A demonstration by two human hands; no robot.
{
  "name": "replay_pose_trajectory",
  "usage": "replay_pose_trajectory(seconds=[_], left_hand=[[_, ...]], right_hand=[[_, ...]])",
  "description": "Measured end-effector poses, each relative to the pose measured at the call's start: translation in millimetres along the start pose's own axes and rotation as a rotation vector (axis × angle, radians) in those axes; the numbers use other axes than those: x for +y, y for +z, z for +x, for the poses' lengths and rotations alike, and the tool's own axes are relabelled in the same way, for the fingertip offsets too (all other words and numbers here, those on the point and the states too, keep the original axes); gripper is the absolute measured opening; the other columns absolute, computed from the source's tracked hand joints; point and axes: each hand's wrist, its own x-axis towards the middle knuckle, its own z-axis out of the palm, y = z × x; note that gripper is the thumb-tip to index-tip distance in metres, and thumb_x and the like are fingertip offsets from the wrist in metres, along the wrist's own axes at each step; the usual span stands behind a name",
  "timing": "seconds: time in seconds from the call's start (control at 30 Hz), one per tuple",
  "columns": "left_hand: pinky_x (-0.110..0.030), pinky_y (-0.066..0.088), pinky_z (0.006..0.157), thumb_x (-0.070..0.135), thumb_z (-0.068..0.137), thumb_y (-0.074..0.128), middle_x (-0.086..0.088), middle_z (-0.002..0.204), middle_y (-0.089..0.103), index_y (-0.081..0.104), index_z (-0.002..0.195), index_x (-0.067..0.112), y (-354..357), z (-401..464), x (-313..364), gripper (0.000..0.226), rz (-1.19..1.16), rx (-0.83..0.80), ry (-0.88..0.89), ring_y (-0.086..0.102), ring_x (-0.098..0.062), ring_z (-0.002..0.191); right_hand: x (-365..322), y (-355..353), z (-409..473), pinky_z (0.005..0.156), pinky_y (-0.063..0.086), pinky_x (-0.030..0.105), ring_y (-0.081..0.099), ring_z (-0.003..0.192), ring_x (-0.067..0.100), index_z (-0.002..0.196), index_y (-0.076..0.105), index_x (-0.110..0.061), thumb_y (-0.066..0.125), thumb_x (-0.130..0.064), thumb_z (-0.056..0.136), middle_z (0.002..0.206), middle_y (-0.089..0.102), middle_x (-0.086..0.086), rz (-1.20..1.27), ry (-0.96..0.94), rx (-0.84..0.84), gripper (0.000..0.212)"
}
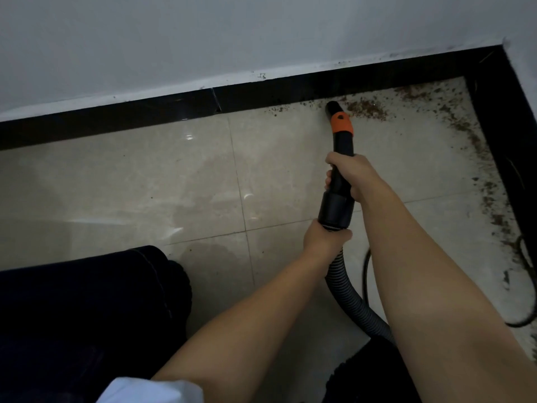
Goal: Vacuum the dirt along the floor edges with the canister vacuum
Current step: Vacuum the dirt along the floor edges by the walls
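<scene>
Pale tiled floor (180, 181) meets black skirting (145, 117); brown dirt (367, 109) lies just beyond my nozzle (334, 107). Right hand (353, 175) clenches the black wand (341, 170), and behind it left hand (324, 239) grips the ribbed hose (345, 289).

The scene is dim and a little grey, with soft light and no hard shadows. The glossy floor tiles (203, 175) give small white glints near the dark skirting board (116, 123) and a long pale streak lower on the left. A faint darker shape lies on the tiles in the middle, like a soft shadow or reflection. The white wall (203, 33) looks flat and bluish, darker toward the upper left corner. The wide lens bends the skirting line, and the two forearms look stretched near the bottom edge. The trouser leg (72, 309) at lower left is almost pure black, without detail. The whole picture is slightly soft; the dirt (366, 107) in the corner is grainy and not sharp.
</scene>
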Motion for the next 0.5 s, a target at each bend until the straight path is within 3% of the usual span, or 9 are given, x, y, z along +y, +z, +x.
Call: replay_pose_trajectory(seconds=[0.17,0.3,0.5], left_hand=[[-0.026,0.041,0.072,0.01,0.083,0.064,-0.007,0.098,0.058,0.056,0.12,0.005,-3.1,-2.3,-7.8,0.038,-0.059,0.053,0.003,0.054,-0.02,0.088],[-0.019,0.041,0.059,0.012,0.083,0.065,-0.004,0.099,0.061,0.057,0.118,0.009,-5.9,-6.3,-14.5,0.036,-0.103,0.103,-0.009,0.055,-0.015,0.083],[-0.03,0.052,0.072,0.015,0.079,0.067,-0.01,0.1,0.069,0.061,0.11,0.011,-14.2,-13.2,-30.5,0.032,-0.202,0.265,0.002,0.066,-0.024,0.09]], right_hand=[[2.1,16.5,-4.6,0.045,0.046,0.025,0.048,0.044,0.019,0.082,0.046,-0.008,0.058,-0.006,0.085,0.06,0.049,0.009,-0.061,-0.016,-0.064,0.012],[5.4,29.4,-10.1,0.046,0.047,0.025,0.048,0.045,0.018,0.081,0.046,-0.009,0.057,-0.007,0.085,0.06,0.049,0.009,-0.115,-0.021,-0.104,0.012],[14.3,59.6,-20.3,0.046,0.046,0.025,0.049,0.046,0.018,0.084,0.047,-0.01,0.057,-0.007,0.085,0.06,0.051,0.009,-0.215,-0.035,-0.187,0.01]])
